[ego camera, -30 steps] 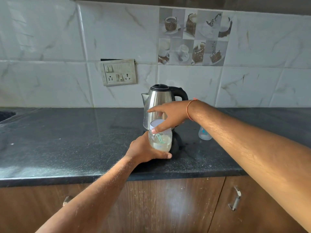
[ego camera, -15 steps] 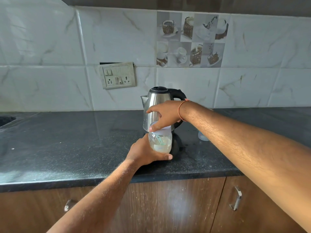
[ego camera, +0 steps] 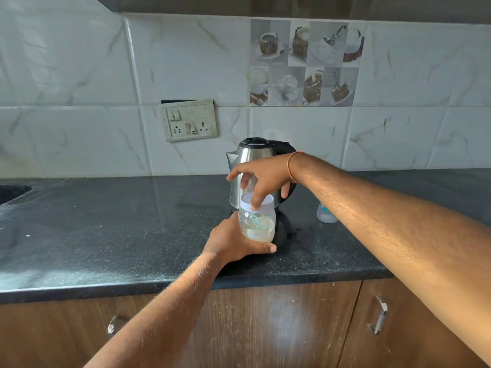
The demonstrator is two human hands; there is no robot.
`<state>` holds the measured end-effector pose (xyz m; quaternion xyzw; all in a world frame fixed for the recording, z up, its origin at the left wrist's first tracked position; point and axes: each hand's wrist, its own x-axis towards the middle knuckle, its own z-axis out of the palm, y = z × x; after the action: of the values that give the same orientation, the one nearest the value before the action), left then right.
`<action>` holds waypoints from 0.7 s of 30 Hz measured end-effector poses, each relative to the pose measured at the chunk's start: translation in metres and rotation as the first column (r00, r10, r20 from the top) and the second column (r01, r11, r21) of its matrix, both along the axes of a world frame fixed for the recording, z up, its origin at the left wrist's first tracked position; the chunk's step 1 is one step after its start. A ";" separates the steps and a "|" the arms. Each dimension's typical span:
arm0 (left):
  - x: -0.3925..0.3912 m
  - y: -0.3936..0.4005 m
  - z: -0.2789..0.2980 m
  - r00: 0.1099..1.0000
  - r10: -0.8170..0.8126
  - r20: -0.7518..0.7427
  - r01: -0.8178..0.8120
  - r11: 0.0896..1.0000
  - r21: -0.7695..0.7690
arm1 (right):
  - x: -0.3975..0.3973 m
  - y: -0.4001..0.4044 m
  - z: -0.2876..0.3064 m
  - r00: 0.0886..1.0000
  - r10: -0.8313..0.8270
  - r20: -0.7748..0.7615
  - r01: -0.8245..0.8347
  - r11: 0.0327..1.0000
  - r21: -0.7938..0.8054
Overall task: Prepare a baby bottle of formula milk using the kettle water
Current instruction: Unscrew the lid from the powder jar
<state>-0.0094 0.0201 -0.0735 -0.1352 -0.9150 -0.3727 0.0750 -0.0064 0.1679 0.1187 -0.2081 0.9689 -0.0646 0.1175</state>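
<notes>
A clear jar of pale formula powder with a green scoop inside stands on the black counter, in front of the steel kettle. My left hand is wrapped around the jar's lower body. From above, my right hand comes down with its fingertips on the jar's white lid. A small baby bottle stands to the right, partly hidden behind my right forearm.
A switch and socket plate sits on the tiled wall behind the kettle. A sink edge shows at far left. Wooden cabinet doors with metal handles run below the counter.
My right hand has settled lower onto the jar's lid with its fingers curling around the rim. The left hand keeps its hold on the jar. The camera moved slightly.
</notes>
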 end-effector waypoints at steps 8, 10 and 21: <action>0.001 0.000 0.001 1.000 0.003 0.006 -0.003 1.000 -0.001 | 0.000 -0.004 -0.002 0.999 -0.041 -0.031 0.042 0.999 0.012; 0.003 0.000 0.001 1.000 0.007 0.007 -0.007 1.000 0.004 | 0.000 -0.005 0.001 1.000 -0.025 0.001 0.025 1.000 -0.012; 0.003 0.001 0.002 1.000 0.022 0.020 -0.022 1.000 -0.003 | 0.001 -0.003 0.000 0.998 -0.052 -0.021 0.053 0.998 0.042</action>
<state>-0.0066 0.0208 -0.0717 -0.1214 -0.9177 -0.3719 0.0697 -0.0051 0.1654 0.1189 -0.1806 0.9763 -0.0449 0.1105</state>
